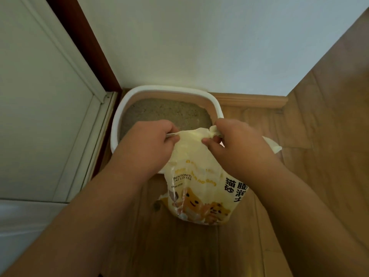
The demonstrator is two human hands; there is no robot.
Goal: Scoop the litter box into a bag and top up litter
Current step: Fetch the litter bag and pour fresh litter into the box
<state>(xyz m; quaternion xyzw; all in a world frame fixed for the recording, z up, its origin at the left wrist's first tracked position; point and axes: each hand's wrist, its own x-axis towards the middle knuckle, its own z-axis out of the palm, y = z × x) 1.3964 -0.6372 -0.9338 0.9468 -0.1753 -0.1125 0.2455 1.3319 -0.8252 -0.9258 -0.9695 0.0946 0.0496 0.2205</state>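
Both hands pinch bentonite litter bag top: left hand, right hand. Risk: uneven pull tears mouth, litter spills beyond litter box front edge.

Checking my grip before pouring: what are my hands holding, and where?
Both hands, left and right, pinch the litter bag at its gathered top edge.

Your left hand and right hand cover the near half of the litter box; the litter bag hides its front rim; your fingertips vanish into the bag's bunched top; its small print stays unreadable.
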